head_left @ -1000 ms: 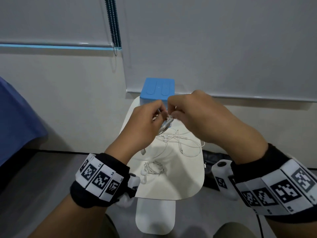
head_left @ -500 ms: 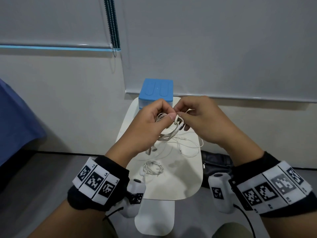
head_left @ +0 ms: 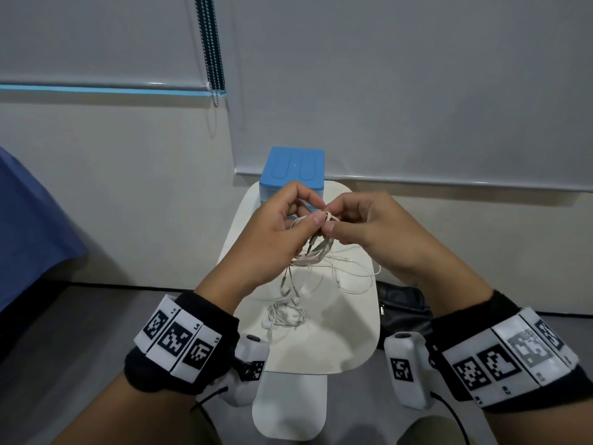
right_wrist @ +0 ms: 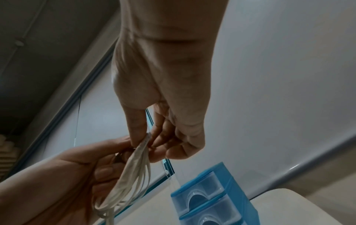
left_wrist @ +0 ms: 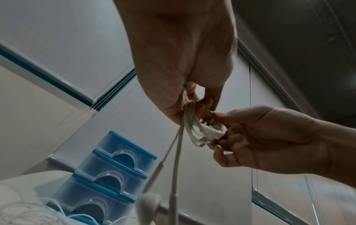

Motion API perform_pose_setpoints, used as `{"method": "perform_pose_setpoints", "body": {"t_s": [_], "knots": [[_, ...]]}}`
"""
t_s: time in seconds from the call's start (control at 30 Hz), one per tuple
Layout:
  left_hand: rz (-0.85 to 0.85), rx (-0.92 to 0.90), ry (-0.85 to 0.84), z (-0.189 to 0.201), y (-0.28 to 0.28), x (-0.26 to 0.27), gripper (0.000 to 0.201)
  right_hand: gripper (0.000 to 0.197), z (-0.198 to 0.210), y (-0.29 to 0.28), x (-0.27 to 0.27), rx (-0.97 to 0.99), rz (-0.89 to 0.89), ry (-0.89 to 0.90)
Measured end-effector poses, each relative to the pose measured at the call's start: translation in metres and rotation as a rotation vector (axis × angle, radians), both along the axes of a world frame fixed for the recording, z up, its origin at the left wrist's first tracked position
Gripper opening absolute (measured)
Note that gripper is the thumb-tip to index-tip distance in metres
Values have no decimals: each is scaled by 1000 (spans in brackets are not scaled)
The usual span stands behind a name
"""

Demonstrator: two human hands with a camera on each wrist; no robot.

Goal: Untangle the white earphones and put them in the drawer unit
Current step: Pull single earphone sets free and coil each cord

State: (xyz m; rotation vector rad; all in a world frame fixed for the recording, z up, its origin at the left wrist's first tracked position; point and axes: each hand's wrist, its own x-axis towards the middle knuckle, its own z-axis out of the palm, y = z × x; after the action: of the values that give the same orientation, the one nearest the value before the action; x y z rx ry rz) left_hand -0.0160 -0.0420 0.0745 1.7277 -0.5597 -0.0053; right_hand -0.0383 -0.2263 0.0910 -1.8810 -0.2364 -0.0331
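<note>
partly hidden by fingers, both hands, left [head_left: 272,232] and right [head_left: 369,226], pinch the looped white earphones [head_left: 316,252].

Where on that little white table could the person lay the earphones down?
The near end of the white table is bare, bordered by the small coiled earphones and the table's front edge. The middle is crowded with loose cable loops. The far end is taken by the blue drawer unit, and both hands work above it.
</note>
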Motion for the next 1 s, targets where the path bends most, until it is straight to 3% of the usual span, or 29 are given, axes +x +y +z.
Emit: {"method": "perform_pose_setpoints", "body": {"t_s": [0.17, 0.3, 0.4, 0.5, 0.67, 0.73, 0.83, 1.0], "knots": [[-130, 5, 54, 4, 8, -3, 20, 11, 2, 2, 1, 133, 58, 169], [-89, -40, 30, 6, 9, -1, 16, 20, 4, 12, 2, 320, 40, 182], [-92, -52, -6, 5, 9, -1, 24, 40, 7, 17, 4, 379, 40, 191], [-67, -34, -53, 6, 9, 0, 23, 32, 9, 23, 2, 253, 65, 62], [82, 10, -59, -2, 8, 7, 17, 20, 6, 17, 6, -384, -38, -233], [106, 26, -36, -5, 6, 8, 16, 24, 5, 18, 5, -551, -44, -279], [114, 38, -2, -8, 4, 9, 18, 32, 5, 20, 4, -668, -50, -280], [171, 104, 19, -8, 3, 13, 18, 24, 8, 24, 3, -842, -88, -269]]}}
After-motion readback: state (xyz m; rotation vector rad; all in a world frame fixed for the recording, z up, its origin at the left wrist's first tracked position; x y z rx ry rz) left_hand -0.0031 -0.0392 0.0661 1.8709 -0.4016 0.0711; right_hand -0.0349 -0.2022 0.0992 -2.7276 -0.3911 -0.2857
